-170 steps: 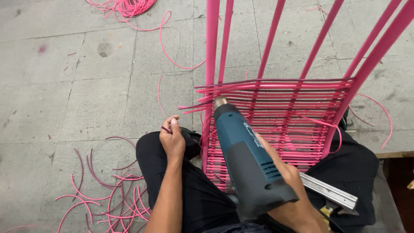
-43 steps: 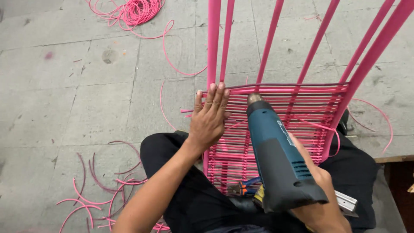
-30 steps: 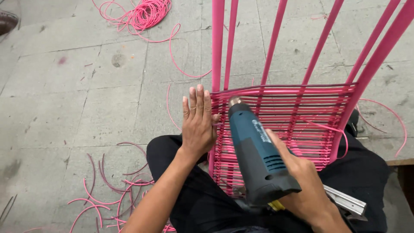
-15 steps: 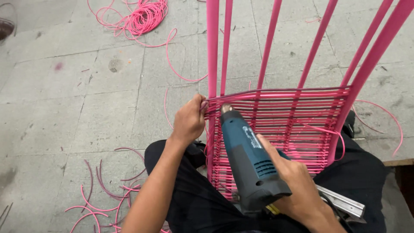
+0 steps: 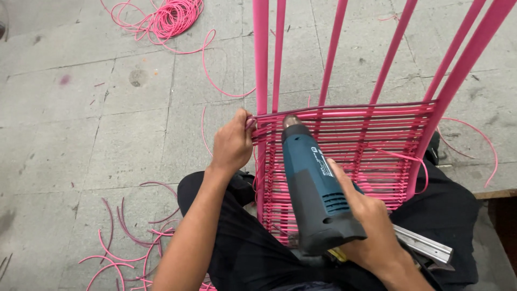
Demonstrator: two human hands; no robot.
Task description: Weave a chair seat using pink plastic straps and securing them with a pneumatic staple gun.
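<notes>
Left hand (image 5: pixel 232 144) pinches the woven pink cord (image 5: pixel 344 116) against the frame rail (image 5: pixel 261 64) at ten o'clock; right hand (image 5: pixel 366 226) grips the blue heat gun (image 5: pixel 315 188) (nozzle just beside the weave). Advisable: keep fingers clear of the nozzle.

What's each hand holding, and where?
Right hand grips the heat gun by its handle; left hand pinches the cords at the frame's left edge.
</notes>
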